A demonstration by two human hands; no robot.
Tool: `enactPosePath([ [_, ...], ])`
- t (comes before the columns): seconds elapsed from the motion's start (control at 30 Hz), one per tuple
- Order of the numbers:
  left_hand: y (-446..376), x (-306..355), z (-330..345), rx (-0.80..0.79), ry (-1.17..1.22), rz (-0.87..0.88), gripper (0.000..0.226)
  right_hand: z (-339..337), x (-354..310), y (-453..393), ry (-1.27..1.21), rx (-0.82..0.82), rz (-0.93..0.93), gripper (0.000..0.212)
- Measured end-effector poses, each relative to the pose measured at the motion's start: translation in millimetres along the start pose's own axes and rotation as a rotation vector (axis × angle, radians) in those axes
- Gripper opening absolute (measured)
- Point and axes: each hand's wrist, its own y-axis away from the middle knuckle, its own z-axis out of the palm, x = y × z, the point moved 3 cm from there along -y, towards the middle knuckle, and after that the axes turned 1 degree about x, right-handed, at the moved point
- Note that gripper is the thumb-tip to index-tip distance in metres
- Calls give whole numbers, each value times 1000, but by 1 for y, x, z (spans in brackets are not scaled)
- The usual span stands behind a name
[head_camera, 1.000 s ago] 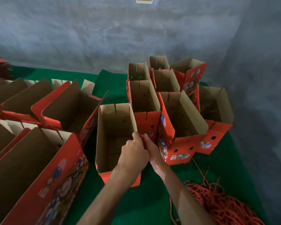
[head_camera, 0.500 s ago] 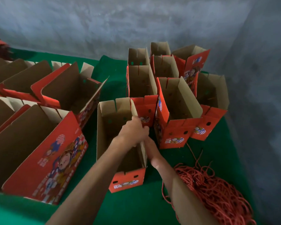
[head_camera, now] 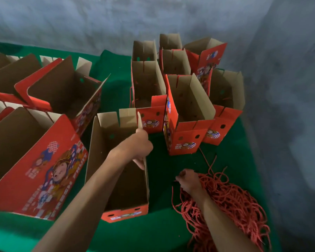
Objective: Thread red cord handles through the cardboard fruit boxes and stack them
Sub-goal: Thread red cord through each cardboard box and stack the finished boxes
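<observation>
Fingers of the left hand (head_camera: 141,142) pinch the right wall of the open box (head_camera: 116,160), thumb up along the flap. Just right of it, across bare green surface (head_camera: 160,171), the right hand (head_camera: 186,180) rests on the near edge of the red cord pile (head_camera: 231,202), fingers curled into the strands. Cord looks limp, light and tangle-prone, so 1 strand is best taken near its end. Cardboard looks light, stiff, easily creased; hold near the punched holes. Beyond stand finished boxes (head_camera: 185,115).
</observation>
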Motion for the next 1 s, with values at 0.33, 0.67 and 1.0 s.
enactPosePath([
  [0.33, 29, -24, 26, -287, -90, 74, 23, 29, -6, 17, 505, -38, -178, 27],
  [0.67, 4, -41, 22, -127, 143, -61, 52, 23, -48, 58, -184, -103, -478, 20],
  [1.0, 9, -57, 13, -70, 365, -113, 52, 20, -69, 76, -562, -11, -450, 10],
])
